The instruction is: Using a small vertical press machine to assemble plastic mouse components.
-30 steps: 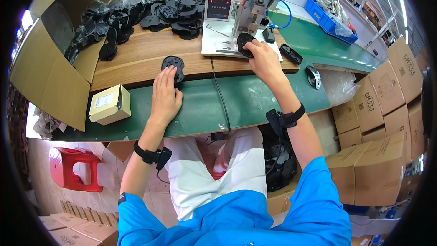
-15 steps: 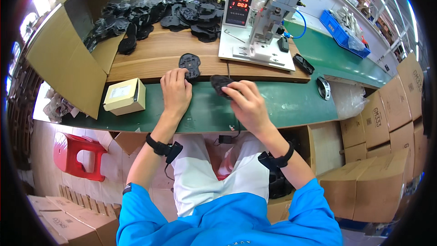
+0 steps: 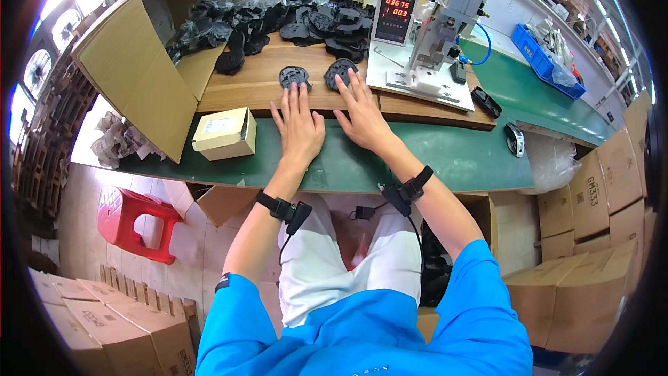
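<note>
Two black contoured plastic parts lie side by side on the wooden board (image 3: pixel 261 90). My left hand (image 3: pixel 301 129) is open, its fingers stretched forward, with the fingertips at the near edge of the left black plastic part (image 3: pixel 293 74). Fingers spread, my right hand (image 3: pixel 364 120) reaches to the right black plastic part (image 3: pixel 337 69), and its fingertips overlap that part's right side. Neither hand grips anything. Just right of the parts stands a press (image 3: pixel 438 42) on a white base, with a display box (image 3: pixel 394 14) showing red digits.
A heap of black parts (image 3: pixel 313 21), some in clear film, lies at the back beside an open carton (image 3: pixel 132 69). A small cream box (image 3: pixel 224 134) sits on the green tabletop (image 3: pixel 431 157). Farther right are a blue bin (image 3: pixel 543 63) and stacked cartons (image 3: pixel 598 195).
My right hand has set its black part down on the board and opened. My left hand's fingers have straightened. The whole view has shifted, with things appearing farther right.
</note>
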Demonstrator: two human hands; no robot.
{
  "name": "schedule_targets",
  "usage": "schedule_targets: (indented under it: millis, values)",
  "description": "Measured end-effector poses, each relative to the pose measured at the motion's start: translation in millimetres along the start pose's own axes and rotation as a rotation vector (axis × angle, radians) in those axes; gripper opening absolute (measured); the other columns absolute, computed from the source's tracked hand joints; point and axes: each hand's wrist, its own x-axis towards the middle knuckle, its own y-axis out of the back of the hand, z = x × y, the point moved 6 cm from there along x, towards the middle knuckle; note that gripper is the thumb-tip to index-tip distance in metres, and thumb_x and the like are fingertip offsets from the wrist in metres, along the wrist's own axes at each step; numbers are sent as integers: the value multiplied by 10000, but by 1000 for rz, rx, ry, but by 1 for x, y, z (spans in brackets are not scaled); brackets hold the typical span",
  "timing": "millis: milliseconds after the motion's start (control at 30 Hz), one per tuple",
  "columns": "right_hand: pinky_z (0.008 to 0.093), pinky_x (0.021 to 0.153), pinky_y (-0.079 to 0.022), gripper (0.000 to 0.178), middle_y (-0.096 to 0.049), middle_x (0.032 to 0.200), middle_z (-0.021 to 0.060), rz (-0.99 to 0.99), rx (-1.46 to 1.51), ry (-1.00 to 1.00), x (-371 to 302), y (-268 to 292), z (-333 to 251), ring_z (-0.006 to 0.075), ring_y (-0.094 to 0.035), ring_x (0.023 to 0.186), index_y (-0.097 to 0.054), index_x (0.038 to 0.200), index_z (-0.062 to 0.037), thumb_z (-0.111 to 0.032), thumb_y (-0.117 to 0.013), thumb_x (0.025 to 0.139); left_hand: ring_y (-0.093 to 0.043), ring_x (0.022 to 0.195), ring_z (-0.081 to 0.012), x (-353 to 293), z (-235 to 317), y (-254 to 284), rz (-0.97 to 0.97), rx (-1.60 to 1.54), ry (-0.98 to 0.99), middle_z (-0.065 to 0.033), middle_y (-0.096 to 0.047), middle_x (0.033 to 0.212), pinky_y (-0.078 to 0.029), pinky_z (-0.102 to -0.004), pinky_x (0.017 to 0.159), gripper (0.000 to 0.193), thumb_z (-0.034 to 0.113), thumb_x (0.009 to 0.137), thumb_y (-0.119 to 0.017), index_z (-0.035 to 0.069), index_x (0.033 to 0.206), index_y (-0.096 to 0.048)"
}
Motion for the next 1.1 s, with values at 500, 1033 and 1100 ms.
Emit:
schedule_targets:
  millis: [500,1033,1100]
  values:
    - [515,1216,-314,515,-429,1558,237,-249,-70,-2,-84,23,-55,399,-390,1467,-533,1452,-86,-243,-644,974,-268,1543,-365,-1,-6,-4,-141,-226,-25,-221,-358,1617,-101,-577,1269,579,205,957,-551,-1,1487,-437]
    - [516,1253,-227,411,-561,1454,138,-169,63,7,-117,50,-42,330,-426,1454,-661,1295,-105,-338,-650,956,-637,1036,-386,-46,-55,175,-109,-89,-157,-194,-677,1070,-495,-459,934,218,25,849,-615,0,1060,-668]
    - [512,1253,-230,391,-569,1439,139,-151,67,-3,-116,50,-40,327,-434,1446,-671,1273,-101,-338,-641,963,-640,1103,-397,-38,-77,185,-126,-40,-99,-216,-682,1149,-493,-458,985,261,32,872,-606,-10,1121,-673]
